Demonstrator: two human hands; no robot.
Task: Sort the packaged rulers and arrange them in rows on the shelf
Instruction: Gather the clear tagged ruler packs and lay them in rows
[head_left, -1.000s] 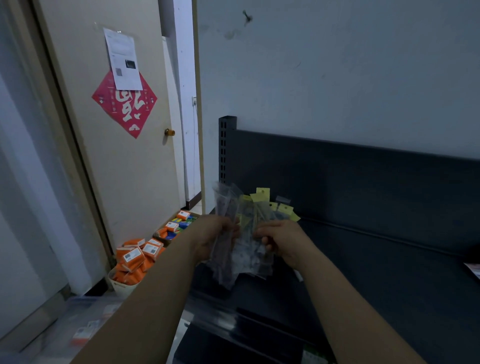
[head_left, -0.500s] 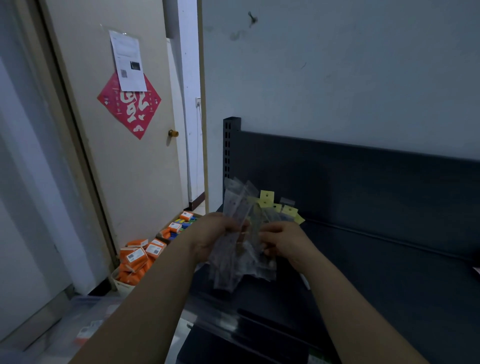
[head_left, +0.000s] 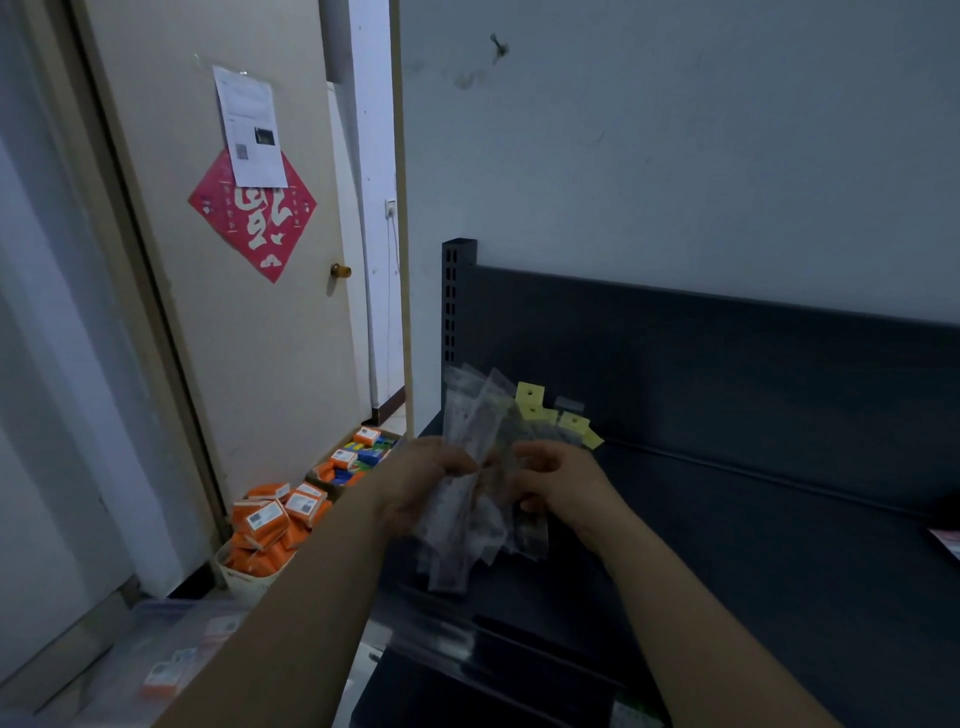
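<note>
A fanned bundle of packaged rulers (head_left: 475, 431) in clear sleeves, some with yellow header tags (head_left: 530, 393), is held upright above the left end of the dark shelf (head_left: 753, 545). My left hand (head_left: 421, 480) grips the bundle from the left, fingers curled around it. My right hand (head_left: 558, 480) pinches the packets on the right side, thumb and fingers on them. The lower ends of the sleeves hang below both hands.
The shelf's dark back panel (head_left: 727, 364) and slotted upright post (head_left: 457, 301) stand against the wall. On the floor to the left sit a tub of orange boxes (head_left: 270, 525) and a carton of coloured boxes (head_left: 358, 457), beside a closed door (head_left: 234, 312).
The bundle has fanned out a little more between my hands; both hands stay at about the same place over the shelf's left end.
</note>
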